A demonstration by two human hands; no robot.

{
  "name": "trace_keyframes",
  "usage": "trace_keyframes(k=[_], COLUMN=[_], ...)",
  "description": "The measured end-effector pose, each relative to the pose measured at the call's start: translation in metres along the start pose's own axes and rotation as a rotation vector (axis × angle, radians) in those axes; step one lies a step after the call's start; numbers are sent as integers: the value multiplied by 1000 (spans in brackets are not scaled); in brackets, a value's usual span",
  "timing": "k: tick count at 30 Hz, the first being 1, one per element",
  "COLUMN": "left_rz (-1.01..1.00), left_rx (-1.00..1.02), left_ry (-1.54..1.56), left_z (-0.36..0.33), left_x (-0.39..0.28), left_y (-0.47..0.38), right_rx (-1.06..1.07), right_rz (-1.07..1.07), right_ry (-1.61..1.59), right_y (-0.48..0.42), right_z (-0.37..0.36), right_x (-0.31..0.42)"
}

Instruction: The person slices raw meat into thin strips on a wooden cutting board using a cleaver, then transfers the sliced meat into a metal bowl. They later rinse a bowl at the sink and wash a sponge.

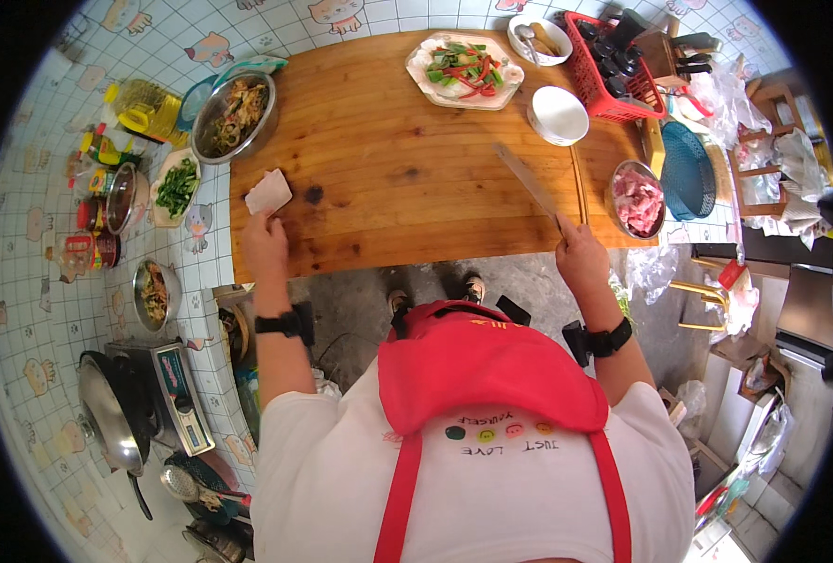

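Near the left end of the wooden tabletop (388,183), my left hand (267,239) holds a pale, folded cloth or paper (269,191) by its near edge. My right hand (580,257) grips the handle of a kitchen knife (527,179), its blade slanting up and left over the wood. Just right of the knife lie wooden chopsticks (580,186), beside a metal bowl of raw meat pieces (638,198). A white bowl (558,116) stands beyond the knife. Towards the back edge is a plate of sliced green and red peppers (467,70).
A steel bowl of cooked food (237,116), an oil bottle (145,109) and a plate of chopped greens (176,188) stand at the left. A wok (110,415) sits on a gas stove (177,401). At the back right are a red basket (610,70) and a knife block (659,60).
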State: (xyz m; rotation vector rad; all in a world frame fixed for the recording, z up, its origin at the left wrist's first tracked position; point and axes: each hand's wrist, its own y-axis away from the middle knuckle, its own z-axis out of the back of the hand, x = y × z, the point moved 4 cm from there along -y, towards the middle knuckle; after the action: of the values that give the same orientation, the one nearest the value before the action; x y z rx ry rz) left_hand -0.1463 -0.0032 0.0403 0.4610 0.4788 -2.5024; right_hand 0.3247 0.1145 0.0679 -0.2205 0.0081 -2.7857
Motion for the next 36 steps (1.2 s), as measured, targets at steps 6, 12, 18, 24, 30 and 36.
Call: trace_keyframes(k=[6,12,18,24,30,36], left_rz=[46,74,83,-178,-208,-306], left_rx=[105,249,193,-39,87,158], left_ry=[-58,-124,-89,-1,237,350], left_z=[-17,-39,-26,-18,-40,-51], left_x=[51,59,45,-24,-94,-157], left_y=[-58,-74,-68,-31,4,25], right_rx=[103,50,47,-3,-10,-112], right_rz=[-91,-96,-100,-175,-204,-144], right_ry=[31,-86,-169,-160,-158,-267], right_y=[2,8,1,-16,-28,-20], right_z=[-11,-17,-23,-31,-42,-27], right_x=[-9,-12,-22,-35,-39,-38])
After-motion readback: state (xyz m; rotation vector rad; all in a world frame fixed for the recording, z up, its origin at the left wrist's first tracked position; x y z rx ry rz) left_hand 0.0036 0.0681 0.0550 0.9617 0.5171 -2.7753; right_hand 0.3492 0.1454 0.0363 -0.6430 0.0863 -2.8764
